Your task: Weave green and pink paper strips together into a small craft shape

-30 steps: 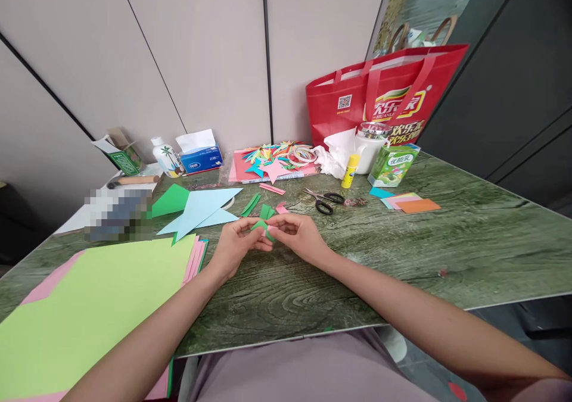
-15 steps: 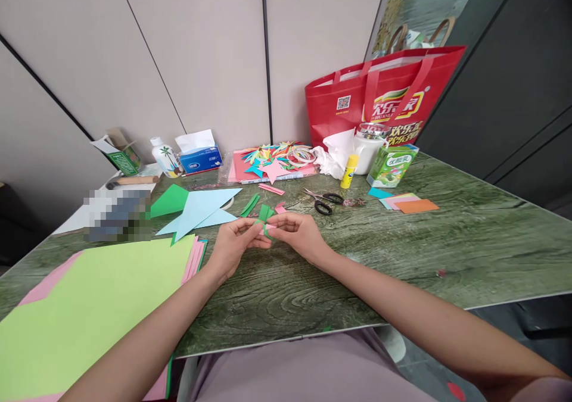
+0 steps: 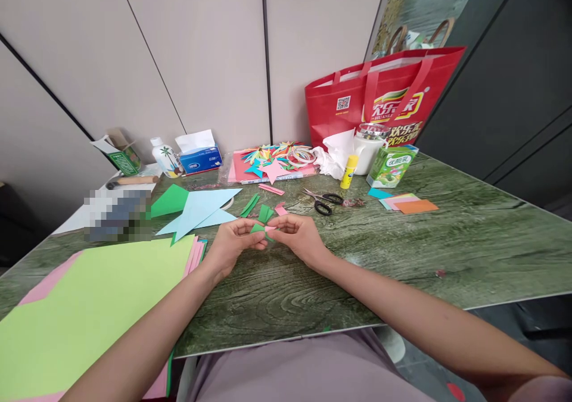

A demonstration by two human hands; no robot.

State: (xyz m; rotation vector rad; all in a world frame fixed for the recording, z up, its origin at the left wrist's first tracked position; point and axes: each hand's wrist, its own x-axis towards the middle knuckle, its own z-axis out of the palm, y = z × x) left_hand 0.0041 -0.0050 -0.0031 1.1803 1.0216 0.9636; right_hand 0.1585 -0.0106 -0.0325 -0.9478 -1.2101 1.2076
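My left hand [image 3: 233, 244] is closed, its thumb and fingers pinching a small green paper piece [image 3: 258, 228]. My right hand [image 3: 298, 238] is closed too, gripping a small pink paper piece [image 3: 270, 229] that meets the green one. Fingers cover part of both pieces, so I cannot tell how they are joined. Just beyond my fingertips lie folded green paper strips [image 3: 265, 213] and a curled pink strip [image 3: 281, 208]. More green strips [image 3: 250, 205] rest a little to the left.
Black-handled scissors [image 3: 323, 202], a yellow glue stick [image 3: 349, 172] and a green drink carton [image 3: 392, 167] sit beyond my right hand. Light-blue paper [image 3: 201, 208] and a yellow-green paper stack [image 3: 111, 301] lie left. Coloured slips [image 3: 417, 206] lie right. A red bag [image 3: 335, 116] stands behind.
My left thumb has shifted slightly off the green piece, showing more of it. The pieces have turned a little between my fingers; both hands stay in nearly the same place.
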